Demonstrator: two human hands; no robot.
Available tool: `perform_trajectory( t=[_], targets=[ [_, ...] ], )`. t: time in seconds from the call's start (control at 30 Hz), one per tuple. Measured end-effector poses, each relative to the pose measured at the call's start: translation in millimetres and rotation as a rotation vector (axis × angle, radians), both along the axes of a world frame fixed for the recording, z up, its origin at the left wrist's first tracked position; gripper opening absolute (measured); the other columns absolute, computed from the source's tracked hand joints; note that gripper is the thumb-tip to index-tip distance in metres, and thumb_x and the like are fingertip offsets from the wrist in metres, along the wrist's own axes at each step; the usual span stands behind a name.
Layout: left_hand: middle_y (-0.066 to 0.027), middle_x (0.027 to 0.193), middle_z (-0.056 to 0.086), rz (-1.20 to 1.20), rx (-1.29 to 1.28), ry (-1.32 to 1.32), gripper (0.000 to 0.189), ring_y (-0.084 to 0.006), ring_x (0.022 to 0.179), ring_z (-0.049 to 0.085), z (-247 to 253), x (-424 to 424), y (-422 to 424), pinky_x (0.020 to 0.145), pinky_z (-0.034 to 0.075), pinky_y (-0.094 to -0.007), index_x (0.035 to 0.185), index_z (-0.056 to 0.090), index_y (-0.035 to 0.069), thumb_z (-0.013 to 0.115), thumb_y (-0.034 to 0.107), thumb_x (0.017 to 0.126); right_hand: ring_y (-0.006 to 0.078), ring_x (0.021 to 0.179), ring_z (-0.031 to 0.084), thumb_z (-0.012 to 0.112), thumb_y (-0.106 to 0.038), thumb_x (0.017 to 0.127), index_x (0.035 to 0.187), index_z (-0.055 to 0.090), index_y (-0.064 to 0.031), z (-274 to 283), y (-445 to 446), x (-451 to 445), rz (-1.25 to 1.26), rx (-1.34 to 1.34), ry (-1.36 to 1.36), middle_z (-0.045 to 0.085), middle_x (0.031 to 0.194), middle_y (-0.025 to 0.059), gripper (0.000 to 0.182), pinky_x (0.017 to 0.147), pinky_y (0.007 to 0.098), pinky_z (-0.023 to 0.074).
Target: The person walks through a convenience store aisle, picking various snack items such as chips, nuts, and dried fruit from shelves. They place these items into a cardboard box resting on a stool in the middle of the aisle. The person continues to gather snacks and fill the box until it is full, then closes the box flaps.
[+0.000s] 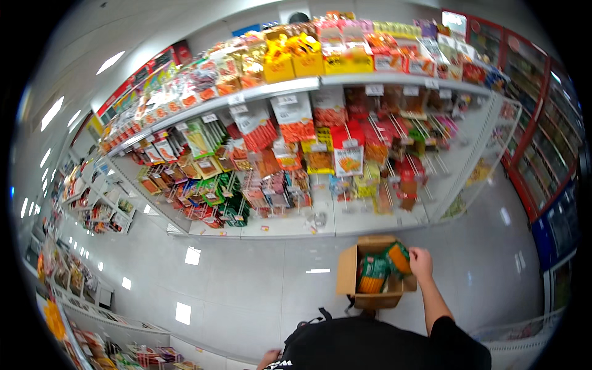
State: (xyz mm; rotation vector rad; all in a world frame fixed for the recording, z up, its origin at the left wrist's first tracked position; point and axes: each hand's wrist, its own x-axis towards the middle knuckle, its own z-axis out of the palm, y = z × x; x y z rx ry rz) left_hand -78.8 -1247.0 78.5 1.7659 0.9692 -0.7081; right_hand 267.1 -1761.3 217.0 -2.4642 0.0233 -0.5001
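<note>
My right hand (421, 264) grips the right edge of a green and orange snack packet (398, 260) over an opened cardboard box (378, 301). Another green packet with orange contents (373, 274) lies inside the box. The box's flaps stand open, and it is in front of me, close to my body. Only part of my left hand (271, 356) shows, low at the bottom edge beside my black shirt; its fingers are mostly hidden, so whether it holds anything cannot be told.
A store shelf (296, 85) with snack boxes on top and hanging packets (230, 199) on hooks stands ahead, above a white base ledge (277, 229). Red-framed glass-door cabinets (522, 115) line the right. More shelving (115, 319) is at the lower left. Grey tiled floor lies between.
</note>
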Motion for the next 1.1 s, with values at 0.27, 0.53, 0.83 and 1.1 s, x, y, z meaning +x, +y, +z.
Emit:
perform_trajectory(
  t=[0.27,0.53,0.83,1.1],
  targets=[
    [-0.0115,0.1,0.065,0.177,-0.235,-0.24,0.026,-0.0219,0.09,0.065,-41.1,61.1,5.5,0.075,0.055,-0.0342,0.111,0.058,-0.003,0.053,0.017,0.095,0.0328,0.107,0.055,0.065,-0.028,0.074,0.115,0.064,-0.0152,-135.6,47.5,-94.9,0.321,-0.361,0.419,0.059,0.121,0.0109,0.043,0.09,0.0465,0.0459],
    [-0.0092,0.097,0.068,0.008,-0.244,-0.057,0.03,-0.0188,0.087,0.065,-114.4,-37.5,42.0,0.075,0.052,-0.0335,0.112,0.063,0.004,0.054,0.025,0.093,0.0355,0.137,0.027,0.06,-0.017,0.078,0.133,0.05,-0.0164,-165.4,87.5,-127.7,0.24,-0.1,0.782,0.041,0.143,0.0101,0.056,0.106,0.0494,0.0345],
    [-0.0148,0.1,0.069,-0.231,-0.005,0.037,0.051,-0.0226,0.094,0.065,-149.0,-67.8,6.5,0.084,0.049,-0.0356,0.11,0.066,0.004,0.065,0.045,0.08,0.0273,0.088,0.066,0.061,-0.017,0.08,0.099,0.071,-0.0088,-215.2,38.0,-91.1,0.198,0.221,0.734,0.07,0.094,0.0127,0.023,0.081,0.0365,0.0519],
    [-0.0215,0.109,0.064,-0.34,0.342,-0.015,0.046,-0.0384,0.1,0.061,-69.7,-53.9,-29.7,0.083,0.05,-0.0452,0.101,0.065,0.002,0.065,0.04,0.075,0.0227,0.086,0.066,0.058,-0.022,0.085,0.098,0.072,-0.0095,-234.1,43.5,-90.5,0.222,0.249,0.834,0.07,0.093,0.0103,0.023,0.078,0.0328,0.0504]
  ],
)
